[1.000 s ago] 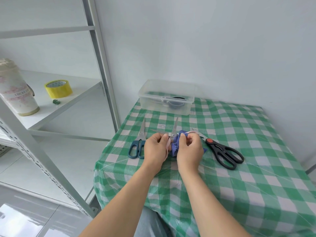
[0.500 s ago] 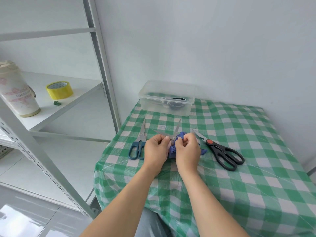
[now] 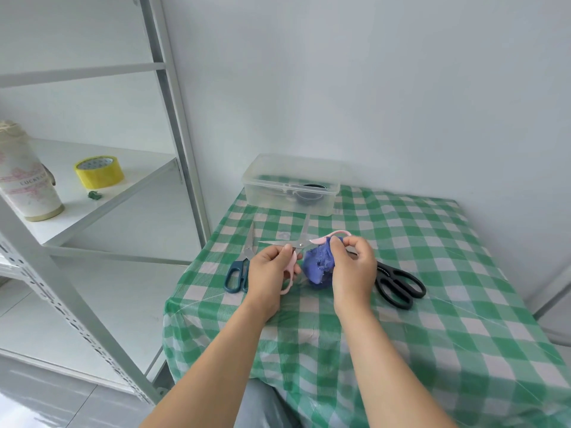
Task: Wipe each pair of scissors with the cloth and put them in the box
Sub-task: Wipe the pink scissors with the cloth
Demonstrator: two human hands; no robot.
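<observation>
Currently pink scissors [image 3: 298, 242], gripped by the left hand [image 3: 268, 273] over the worktop [image 3: 432, 273], are being wiped with a blue cloth [image 3: 318, 264] clutched in the right hand [image 3: 353, 270]; boxing is likely being required next.

Plain white wall [image 3: 370, 88], grey metal shelving [image 3: 173, 118] at left — glossy tiled floor [image 3: 46, 396], green-checked table [image 3: 432, 273]

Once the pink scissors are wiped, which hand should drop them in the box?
Left, probably. The left hand grips one handle of the pink scissors, while the right hand is full of the blue cloth. The clear box sits straight ahead of both.
</observation>
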